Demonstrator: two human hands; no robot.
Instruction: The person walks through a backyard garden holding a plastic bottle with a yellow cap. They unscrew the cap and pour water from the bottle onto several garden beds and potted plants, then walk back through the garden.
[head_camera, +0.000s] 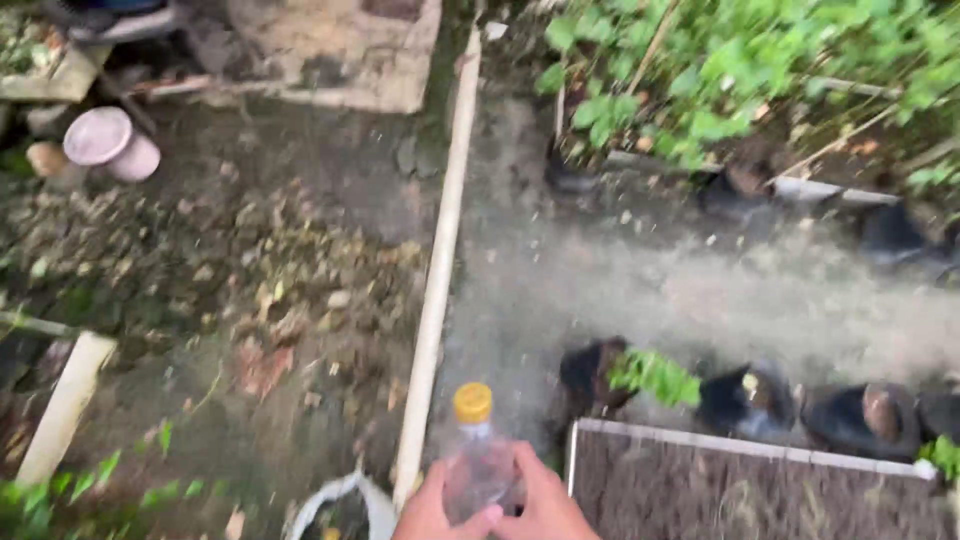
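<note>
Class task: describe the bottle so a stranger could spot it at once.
Follow the long pale pole down to the bottom edge of the picture. There, both hands, left hand and right hand, grip a clear plastic bottle. Its yellow cap is the only one around.

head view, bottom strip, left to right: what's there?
Green leaves → white plank → white sack → pale pole → left hand → bottle → right hand → framed bed
</note>
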